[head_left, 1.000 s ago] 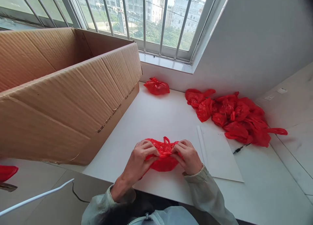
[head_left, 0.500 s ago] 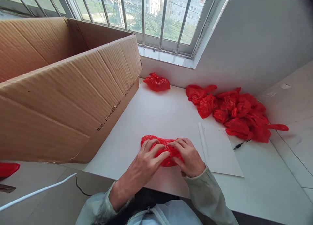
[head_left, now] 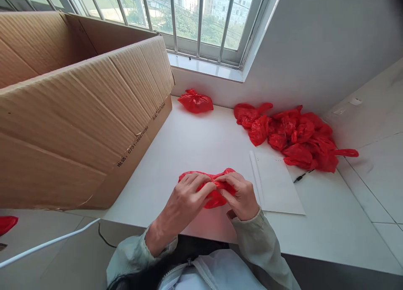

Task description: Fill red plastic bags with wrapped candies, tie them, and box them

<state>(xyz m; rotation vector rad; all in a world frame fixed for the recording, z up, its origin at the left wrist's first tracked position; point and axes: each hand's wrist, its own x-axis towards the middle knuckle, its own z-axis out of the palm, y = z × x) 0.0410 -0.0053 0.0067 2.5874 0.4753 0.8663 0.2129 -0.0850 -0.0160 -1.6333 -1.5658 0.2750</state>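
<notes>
A crumpled red plastic bag (head_left: 215,201) lies on the white table close to its front edge. My left hand (head_left: 192,197) covers its left part, with fingers bent and thumb pinching the plastic near the middle. From the right, my right hand (head_left: 239,194) grips a gathered fold of the same bag between thumb and fingers. The fingertips of both hands almost meet over the bag's centre. Whatever the bag contains, if anything, is hidden.
A large open cardboard box (head_left: 126,113) takes up the table's left side. One tied red bag (head_left: 195,101) sits by the window wall, and a heap of red bags (head_left: 302,134) lies at the back right. White paper (head_left: 280,185) and a black pen (head_left: 302,176) rest at right.
My fingers have closed in from lying spread over the red bag to pinching its plastic near the middle. The bag's right end now bunches up higher. The whole view has shifted slightly.
</notes>
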